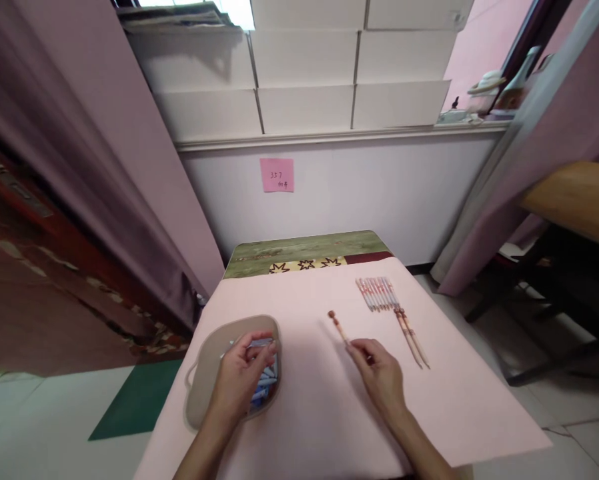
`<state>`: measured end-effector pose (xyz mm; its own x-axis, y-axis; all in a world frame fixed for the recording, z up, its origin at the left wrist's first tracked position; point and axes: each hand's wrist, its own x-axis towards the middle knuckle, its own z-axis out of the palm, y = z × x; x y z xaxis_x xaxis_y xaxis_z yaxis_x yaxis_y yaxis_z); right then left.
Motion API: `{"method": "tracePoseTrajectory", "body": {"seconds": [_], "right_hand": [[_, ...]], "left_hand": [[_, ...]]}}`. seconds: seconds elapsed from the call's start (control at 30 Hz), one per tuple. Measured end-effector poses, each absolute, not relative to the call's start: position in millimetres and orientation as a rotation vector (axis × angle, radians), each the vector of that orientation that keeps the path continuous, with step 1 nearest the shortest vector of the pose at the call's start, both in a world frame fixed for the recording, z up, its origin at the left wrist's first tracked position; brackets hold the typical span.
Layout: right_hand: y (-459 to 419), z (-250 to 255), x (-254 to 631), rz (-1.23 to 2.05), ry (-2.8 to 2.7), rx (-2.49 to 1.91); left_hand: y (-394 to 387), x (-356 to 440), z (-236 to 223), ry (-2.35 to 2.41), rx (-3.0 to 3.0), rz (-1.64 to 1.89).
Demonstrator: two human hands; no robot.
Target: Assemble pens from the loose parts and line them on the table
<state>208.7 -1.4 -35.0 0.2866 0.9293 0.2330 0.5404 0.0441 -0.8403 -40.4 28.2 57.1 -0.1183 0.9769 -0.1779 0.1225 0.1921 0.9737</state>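
Note:
My right hand (379, 377) pinches a slim pale pen (340, 329) with a brown knob-like top, which points up and to the left over the cloth. Over a beige rounded tray (210, 353) hovers my left hand (247, 363), fingers loosely curled and apart, with nothing visible between them. Several blue and whitish pens (267, 381) lie in the tray, partly hidden by that hand. To the right of my right hand, two pale pens with brown tops (413, 338) rest side by side. Beyond them is a tidy row of several slim pens (377, 294) with reddish and whitish barrels.
A pink cloth (309, 427) covers most of the table, whose green patterned far end (304, 247) shows. A pink note (277, 175) is stuck on the wall behind. Dark furniture with a wooden top (579, 200) stands at right, and a curtain (129, 167) hangs at left.

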Motion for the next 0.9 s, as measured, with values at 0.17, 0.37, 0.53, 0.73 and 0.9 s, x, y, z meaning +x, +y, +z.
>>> {"method": "tracePoseTrajectory", "body": {"seconds": [0.17,0.37,0.53,0.73,0.9], "right_hand": [[-6.6,-54.4,287.6,0.288,-1.227,-2.14],[-3.9,-61.1,315.4,0.274,-1.301,-2.476],[8.6,-66.1,314.1,0.271,-1.345,-2.589],[21.4,-65.6,311.3,0.223,-1.325,-2.629],[22.7,-70.8,313.7,0.221,-1.324,-2.657]], "left_hand": [[15.2,-50.4,50.8,1.519,1.079,0.998],[5.1,-57.9,40.0,1.577,1.058,0.929],[-0.8,-72.2,31.9,1.609,1.037,0.926],[-5.6,-88.7,23.2,1.551,0.927,0.972],[-6.4,-95.6,22.4,1.527,0.862,1.018]]}}
